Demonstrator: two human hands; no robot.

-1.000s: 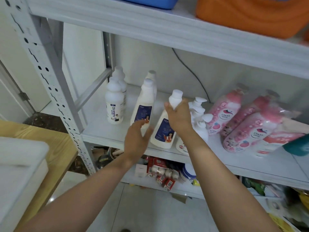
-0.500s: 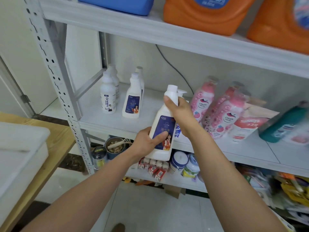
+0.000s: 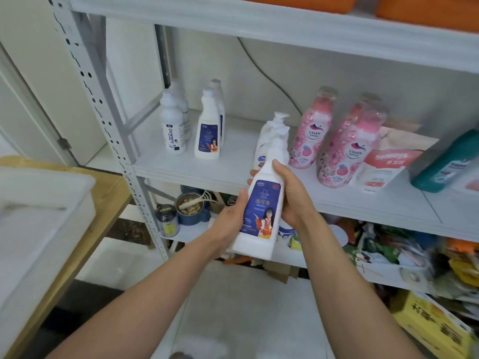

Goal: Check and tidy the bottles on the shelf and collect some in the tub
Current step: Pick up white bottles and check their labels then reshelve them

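Metal shelf (image 3: 238,149) in front of you; white tub (image 3: 44,208) near left on wood table (image 3: 106,200). You've got the white blue-label cleaner bottle (image 3: 259,203) off the board, in front of mid shelf edge, tilted a bit. R hand (image 3: 293,198) fingers curl round its shoulder; L hand (image 3: 228,224) grips lower body.

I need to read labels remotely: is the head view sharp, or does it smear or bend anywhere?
Head view: the label on the white cleaner bottle is sharp, without glare; the packets at lower right are smeared; the shelf post leans from wide-angle distortion.
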